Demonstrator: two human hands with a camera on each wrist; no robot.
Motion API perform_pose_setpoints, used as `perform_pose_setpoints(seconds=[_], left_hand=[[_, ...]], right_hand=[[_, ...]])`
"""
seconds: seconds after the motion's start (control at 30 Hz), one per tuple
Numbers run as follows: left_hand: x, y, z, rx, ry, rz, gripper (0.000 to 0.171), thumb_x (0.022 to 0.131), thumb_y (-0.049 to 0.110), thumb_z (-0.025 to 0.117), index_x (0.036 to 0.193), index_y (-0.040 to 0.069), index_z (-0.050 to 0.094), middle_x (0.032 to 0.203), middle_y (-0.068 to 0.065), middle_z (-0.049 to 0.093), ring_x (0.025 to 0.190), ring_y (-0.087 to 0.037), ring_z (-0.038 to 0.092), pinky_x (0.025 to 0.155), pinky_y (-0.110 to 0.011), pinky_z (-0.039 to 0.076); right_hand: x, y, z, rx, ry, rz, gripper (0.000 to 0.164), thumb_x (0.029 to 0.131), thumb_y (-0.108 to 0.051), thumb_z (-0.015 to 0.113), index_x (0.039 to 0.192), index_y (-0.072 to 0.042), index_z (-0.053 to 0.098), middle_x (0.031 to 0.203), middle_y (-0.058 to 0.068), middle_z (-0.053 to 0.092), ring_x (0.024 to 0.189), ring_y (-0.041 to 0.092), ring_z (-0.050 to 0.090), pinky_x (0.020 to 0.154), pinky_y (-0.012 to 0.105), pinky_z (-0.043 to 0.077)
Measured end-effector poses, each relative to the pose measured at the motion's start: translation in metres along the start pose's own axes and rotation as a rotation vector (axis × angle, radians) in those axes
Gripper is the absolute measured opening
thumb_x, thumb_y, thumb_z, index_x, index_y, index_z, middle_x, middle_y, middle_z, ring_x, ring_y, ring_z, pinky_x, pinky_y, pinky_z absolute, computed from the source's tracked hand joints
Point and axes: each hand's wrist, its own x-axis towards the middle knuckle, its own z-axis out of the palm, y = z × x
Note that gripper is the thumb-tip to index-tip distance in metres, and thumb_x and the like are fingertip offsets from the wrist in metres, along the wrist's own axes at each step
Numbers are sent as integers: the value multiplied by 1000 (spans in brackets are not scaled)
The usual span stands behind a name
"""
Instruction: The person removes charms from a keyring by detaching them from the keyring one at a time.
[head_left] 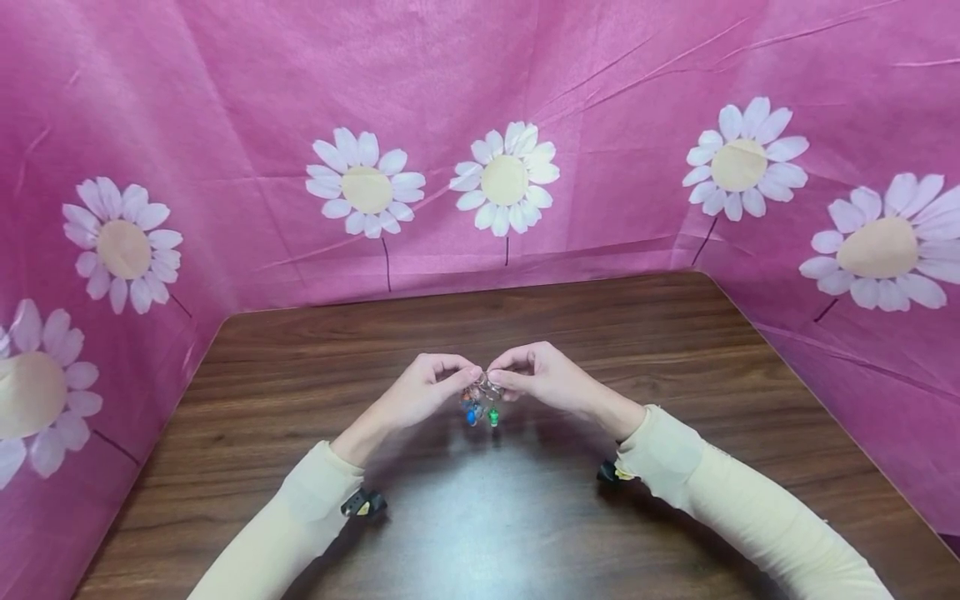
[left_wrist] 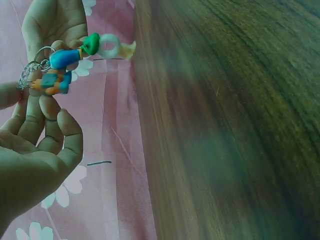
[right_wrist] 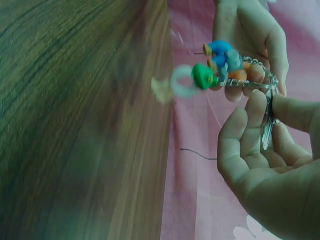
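Keychain with toy charms, held above bench. Left hand, right hand: fingers pinching metal rings. Best pinch steady, so charms don't tangle.

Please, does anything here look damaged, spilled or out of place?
Nothing stands out as damaged or spilled; only the pink cloth around the table is creased, so it looks slightly untidy. The small charms hang by metal rings between the left grip and right grip.
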Motion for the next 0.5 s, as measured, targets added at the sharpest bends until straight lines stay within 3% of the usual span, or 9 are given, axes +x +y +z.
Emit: perform_pose_setpoints(seconds=[0.2,0.27,0.5], left_hand=[[-3,0,-1,30,9,-24,20,100,23,67,103,6,77,89,-3,75,83,-17,67,74,-27,53],[-3,-1,-1,25,5,-20,19,100,22,67,102,6,77,88,-4,75,80,-18,67,71,-28,53],[-5,-3,-2,103,-19,30,15,101,22,66,93,11,74,75,-1,66,68,-13,59,61,-27,50]], right_hand=[[1,0,3,19,24,39,20,98,-11,68,109,5,72,97,11,75,82,26,71,84,57,56],[1,0,3,13,15,41,20,98,-11,68,109,5,71,98,11,75,82,24,71,84,55,57],[-2,-4,-1,-69,-160,61,20,99,-17,68,108,0,73,99,23,72,89,50,66,85,54,57]])
